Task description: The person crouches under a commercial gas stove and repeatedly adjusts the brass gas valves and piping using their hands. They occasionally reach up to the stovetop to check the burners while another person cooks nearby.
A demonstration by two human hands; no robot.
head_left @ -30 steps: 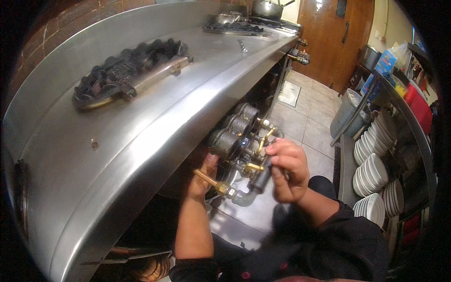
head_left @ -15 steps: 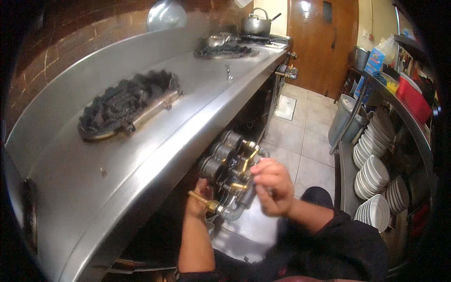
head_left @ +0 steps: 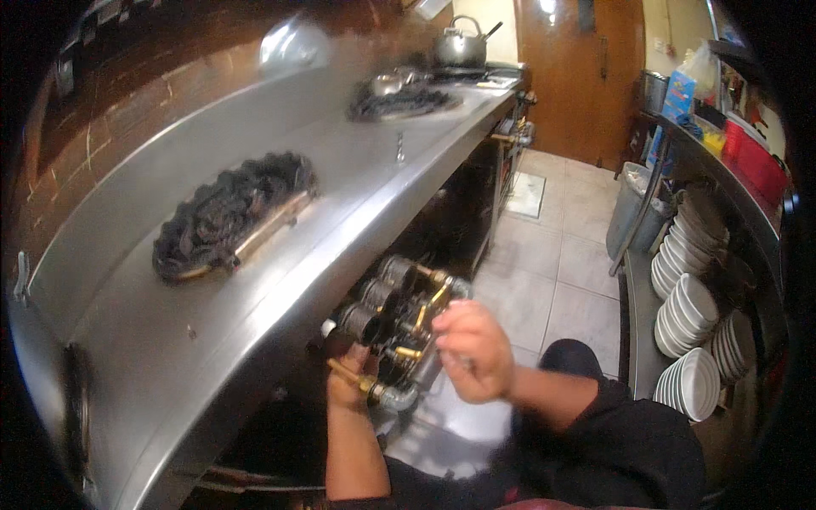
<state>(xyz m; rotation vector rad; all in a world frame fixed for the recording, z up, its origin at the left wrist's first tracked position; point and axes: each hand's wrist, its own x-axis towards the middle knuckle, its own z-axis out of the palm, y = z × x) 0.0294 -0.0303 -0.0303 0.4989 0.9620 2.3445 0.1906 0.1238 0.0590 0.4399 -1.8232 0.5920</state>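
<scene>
Below the steel stove's front edge sits a gas valve assembly (head_left: 387, 323) of blackened round fittings, yellow valve levers and grey pipe, with a brass tube (head_left: 344, 370) sticking out at the near end. My left hand (head_left: 348, 382) grips the near end of the assembly from behind and below, fingers partly hidden. My right hand (head_left: 472, 348) is closed on the grey pipe along its right side, fingertips beside the yellow levers; motion blurs it slightly. Above, a black burner (head_left: 234, 212) rests on the steel stovetop (head_left: 170, 340).
A second burner (head_left: 399, 102) and a pot (head_left: 459, 51) stand farther along the stove. A wooden door (head_left: 578, 85) closes the tiled aisle. At right are a grey bin (head_left: 629, 212), a red container (head_left: 756, 161) and stacks of white dishes (head_left: 684, 314) on a steel rack.
Both hands and the valve assembly have shifted down and left in the picture, while the stovetop also appears lower as the view moves. My hands keep their grip.
</scene>
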